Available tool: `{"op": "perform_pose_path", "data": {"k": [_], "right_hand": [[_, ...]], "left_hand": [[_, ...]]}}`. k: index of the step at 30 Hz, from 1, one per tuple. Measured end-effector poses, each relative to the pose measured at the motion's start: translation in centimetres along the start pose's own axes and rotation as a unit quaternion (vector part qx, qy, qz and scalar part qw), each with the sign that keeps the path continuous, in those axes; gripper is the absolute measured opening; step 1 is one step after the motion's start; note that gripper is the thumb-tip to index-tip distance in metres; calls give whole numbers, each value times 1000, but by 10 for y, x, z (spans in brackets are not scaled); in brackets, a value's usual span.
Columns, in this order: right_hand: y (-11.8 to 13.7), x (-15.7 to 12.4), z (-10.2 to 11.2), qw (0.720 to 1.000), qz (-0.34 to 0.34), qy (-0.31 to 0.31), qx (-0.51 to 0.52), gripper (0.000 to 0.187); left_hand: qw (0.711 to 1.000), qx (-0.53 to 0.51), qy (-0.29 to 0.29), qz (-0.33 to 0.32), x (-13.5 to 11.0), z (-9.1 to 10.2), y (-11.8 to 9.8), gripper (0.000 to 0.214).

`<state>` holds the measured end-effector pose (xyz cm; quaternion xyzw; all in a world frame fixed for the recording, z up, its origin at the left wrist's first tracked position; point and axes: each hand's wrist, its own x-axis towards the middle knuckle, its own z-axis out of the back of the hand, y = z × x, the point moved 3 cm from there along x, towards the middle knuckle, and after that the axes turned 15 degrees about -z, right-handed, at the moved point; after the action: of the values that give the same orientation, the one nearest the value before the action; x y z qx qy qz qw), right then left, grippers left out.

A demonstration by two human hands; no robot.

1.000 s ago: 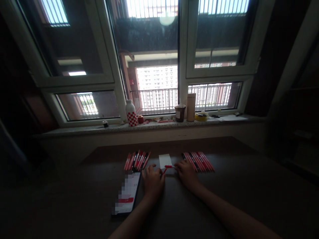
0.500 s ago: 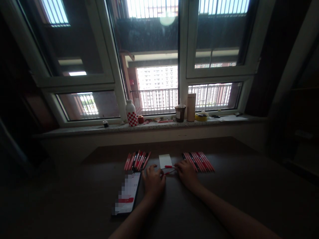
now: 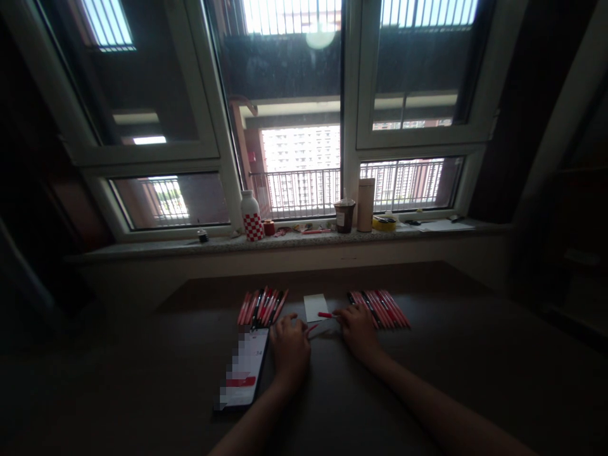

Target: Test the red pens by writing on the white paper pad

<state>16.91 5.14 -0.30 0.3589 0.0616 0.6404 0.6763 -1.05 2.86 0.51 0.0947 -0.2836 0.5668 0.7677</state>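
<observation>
Near the white paper (image 3: 315, 306), left hand (image 3: 289, 348) pinched a red-tipped piece (image 3: 311, 329), right hand (image 3: 360, 328) a red-ended pen part (image 3: 325, 315); steady alignment seemed needed.

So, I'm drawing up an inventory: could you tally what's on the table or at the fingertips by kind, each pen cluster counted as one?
Pen clusters: 2
Red pieces: 2
White paper: 1
Phone: 1
Total: 6
</observation>
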Motion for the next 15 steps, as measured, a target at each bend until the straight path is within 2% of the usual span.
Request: {"op": "perform_pose_path", "data": {"k": [8, 15], "right_hand": [[1, 1, 5, 999, -19, -32, -22, 22], [1, 1, 6, 999, -32, -32, -22, 22]], "left_hand": [[999, 25, -19, 21, -1, -2, 3, 18], [999, 28, -11, 38, 0, 0, 4, 23]]}}
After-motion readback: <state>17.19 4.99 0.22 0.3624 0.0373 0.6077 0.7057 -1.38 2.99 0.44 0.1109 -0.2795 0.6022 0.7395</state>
